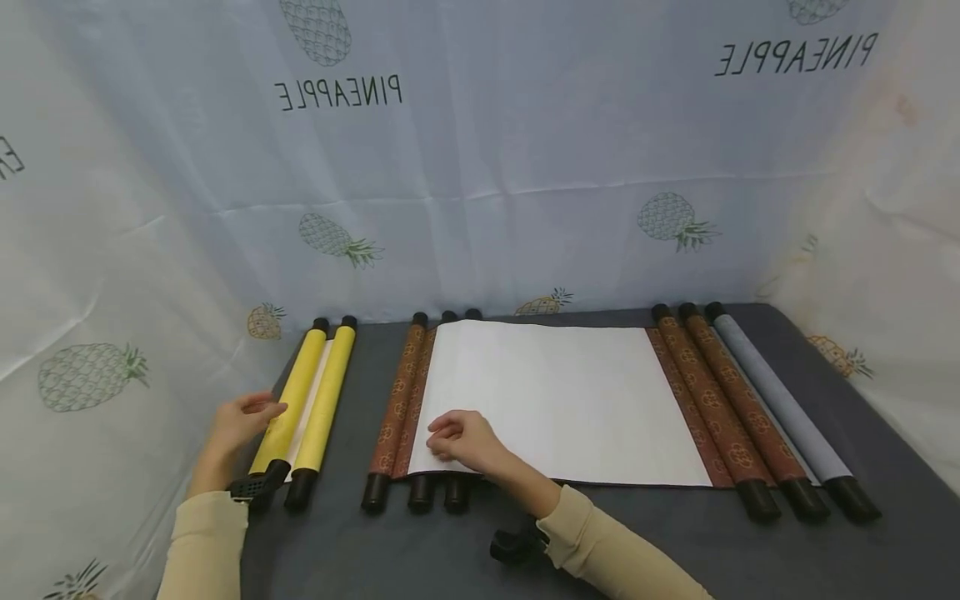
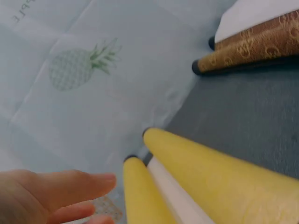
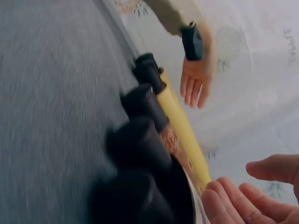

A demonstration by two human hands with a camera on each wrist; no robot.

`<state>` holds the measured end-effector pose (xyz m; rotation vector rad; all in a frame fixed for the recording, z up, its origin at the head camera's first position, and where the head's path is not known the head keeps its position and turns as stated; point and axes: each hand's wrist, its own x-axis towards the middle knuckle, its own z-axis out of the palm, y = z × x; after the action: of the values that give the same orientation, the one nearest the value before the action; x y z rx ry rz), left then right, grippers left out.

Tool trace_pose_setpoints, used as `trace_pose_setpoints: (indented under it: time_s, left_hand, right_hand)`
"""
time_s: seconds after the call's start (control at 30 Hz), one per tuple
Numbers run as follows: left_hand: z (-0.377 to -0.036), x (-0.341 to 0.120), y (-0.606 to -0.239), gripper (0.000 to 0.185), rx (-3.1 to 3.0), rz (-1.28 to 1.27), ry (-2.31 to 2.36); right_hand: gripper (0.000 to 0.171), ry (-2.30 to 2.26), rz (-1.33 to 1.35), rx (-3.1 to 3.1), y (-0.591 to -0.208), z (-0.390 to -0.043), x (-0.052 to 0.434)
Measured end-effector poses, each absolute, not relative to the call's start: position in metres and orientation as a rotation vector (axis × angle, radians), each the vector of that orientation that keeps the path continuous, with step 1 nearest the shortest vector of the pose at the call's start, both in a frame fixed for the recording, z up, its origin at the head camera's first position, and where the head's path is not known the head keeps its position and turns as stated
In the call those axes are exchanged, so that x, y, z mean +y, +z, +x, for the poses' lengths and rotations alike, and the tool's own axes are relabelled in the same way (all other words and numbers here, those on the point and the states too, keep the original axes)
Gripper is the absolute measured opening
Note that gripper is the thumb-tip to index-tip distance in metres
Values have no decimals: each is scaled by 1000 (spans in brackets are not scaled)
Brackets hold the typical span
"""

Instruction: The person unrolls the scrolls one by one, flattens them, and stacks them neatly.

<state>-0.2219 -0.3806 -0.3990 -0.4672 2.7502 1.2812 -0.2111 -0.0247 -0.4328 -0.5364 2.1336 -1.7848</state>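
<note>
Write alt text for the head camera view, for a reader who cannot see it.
A person's right hand rests on the near left corner of an unrolled scroll's white paper on a dark table. The left hand touches a partly opened yellow scroll. Rolled brown and grey scrolls lie at the right; a pineapple-print cloth hangs behind.

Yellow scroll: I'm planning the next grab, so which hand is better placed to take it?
Likely the left hand: it is open right beside the yellow scroll, while the right hand rests on the white sheet.
</note>
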Motion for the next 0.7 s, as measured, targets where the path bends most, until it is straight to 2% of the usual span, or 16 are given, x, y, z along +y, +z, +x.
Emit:
trace_pose_setpoints:
  time_s: [0.13, 0.27, 0.33, 0.43, 0.5, 0.57, 0.67, 0.7]
  left_hand:
    - [-221, -389, -403, 97, 2644, -519, 1102]
    - [-224, -391, -410, 113, 2613, -433, 799]
    - [-224, -389, -414, 98, 2605, -422, 787]
    - [-223, -383, -417, 94, 2571, -476, 882]
    - [-222, -380, -419, 78, 2553, -510, 933]
    - [-224, -380, -419, 84, 2558, -504, 900]
    - [-226, -380, -420, 78, 2566, -478, 878]
    - [-226, -380, -420, 82, 2568, -465, 874]
  right_hand:
    - [30, -1809, -491, 1948, -432, -205, -41]
    - [27, -1803, -436, 1858, -432, -201, -49]
    - [27, -1801, -416, 1838, -432, -200, -50]
    - [28, -1805, -406, 1824, -433, -197, -49]
    - [29, -1807, -395, 1810, -434, -196, -48]
    - [30, -1812, -385, 1791, -436, -195, -47]
    - [30, -1825, -365, 1757, -438, -195, -45]
    - [30, -1832, -361, 1745, -438, -195, -44]
